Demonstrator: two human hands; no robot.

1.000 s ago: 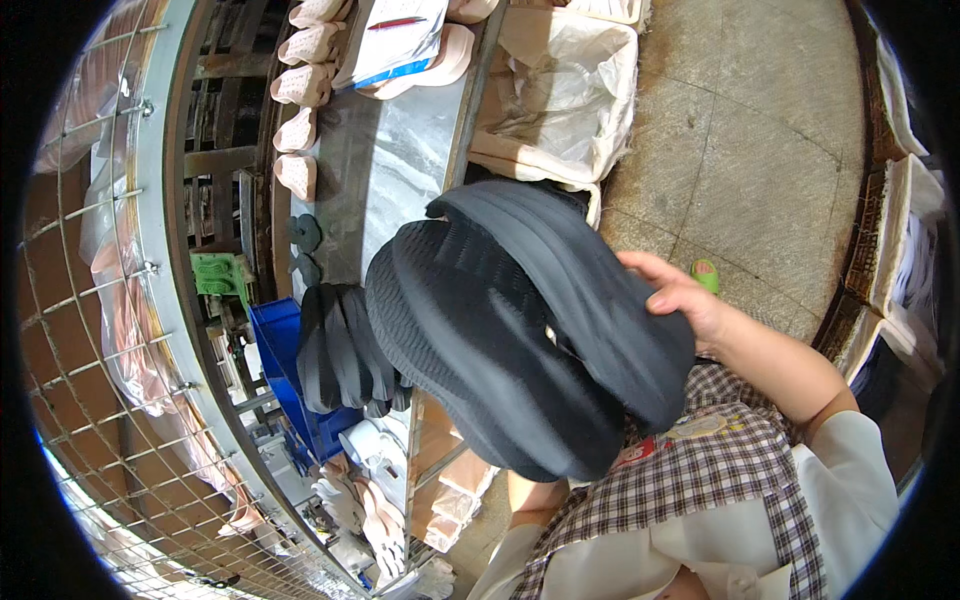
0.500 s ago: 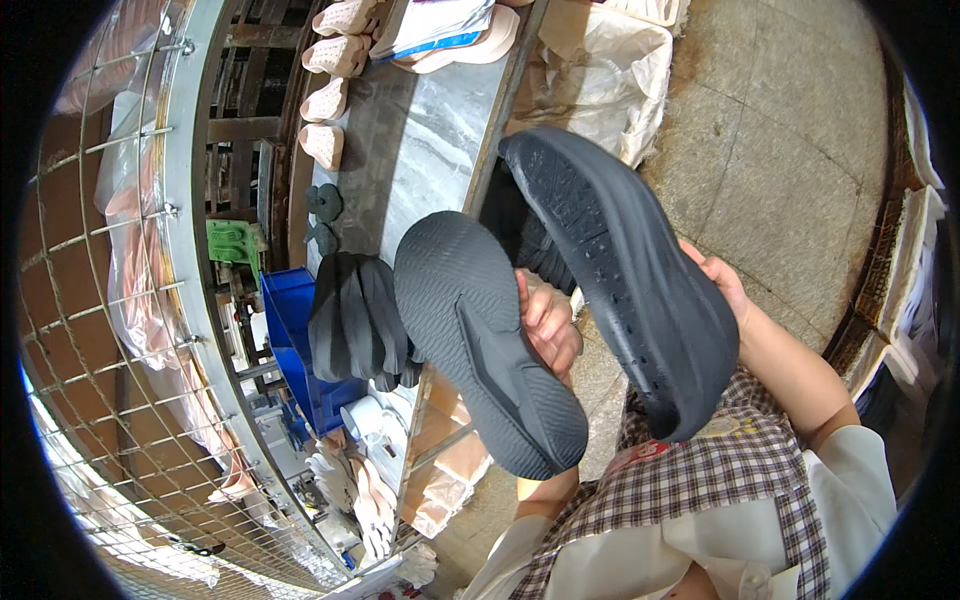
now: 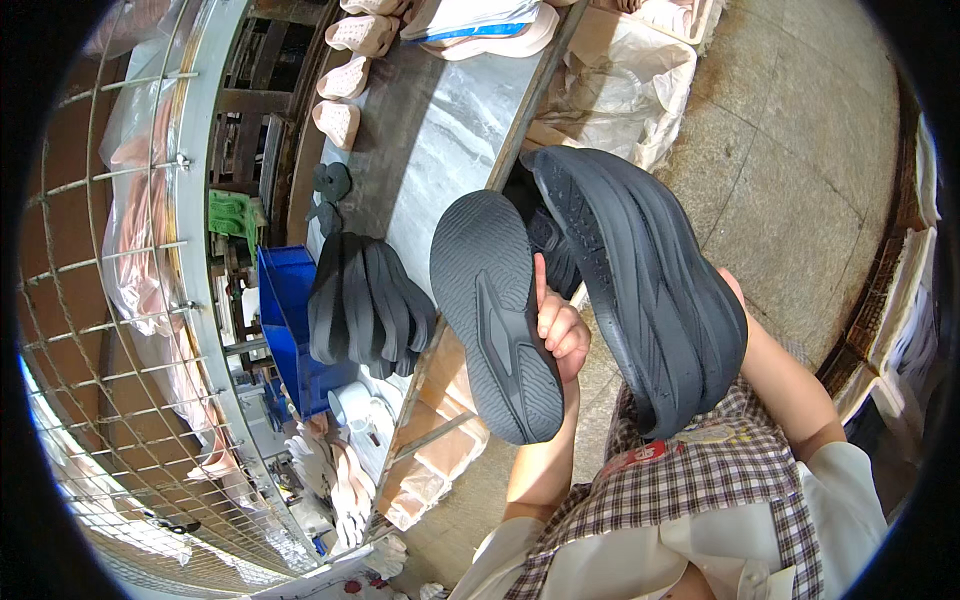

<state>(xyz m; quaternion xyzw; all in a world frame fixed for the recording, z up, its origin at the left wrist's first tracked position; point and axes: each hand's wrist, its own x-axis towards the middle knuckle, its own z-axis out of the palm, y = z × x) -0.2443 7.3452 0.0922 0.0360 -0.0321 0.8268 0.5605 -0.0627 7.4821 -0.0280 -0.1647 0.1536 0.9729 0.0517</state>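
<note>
A black shoe sole (image 3: 487, 330) stands nearly upright in my left hand (image 3: 563, 338), its ribbed tread facing me. My left fingers are closed along the sole's right edge, with the index finger stretched upward. My right hand (image 3: 734, 285) is closed at the outer side of a thick black shoe sole (image 3: 650, 290); its fingers are mostly hidden behind it. The grooved sidewall faces me, and part of the studded inside shows along the left edge. Whether this is one sole or more pressed together, I cannot tell. The two soles are apart.
Several black soles (image 3: 368, 305) stand in a row on the grey tabletop (image 3: 440, 140), beside a blue bin (image 3: 290, 330). Pale clogs (image 3: 343, 78) line the table's far edge. A lined crate (image 3: 640, 90) sits beyond the soles. Wire mesh (image 3: 110, 300) rises at left.
The left sole has turned more upright, and my left index finger now points up. The right sole has rolled, showing more sidewall and less of its inside. The view has shifted slightly.
</note>
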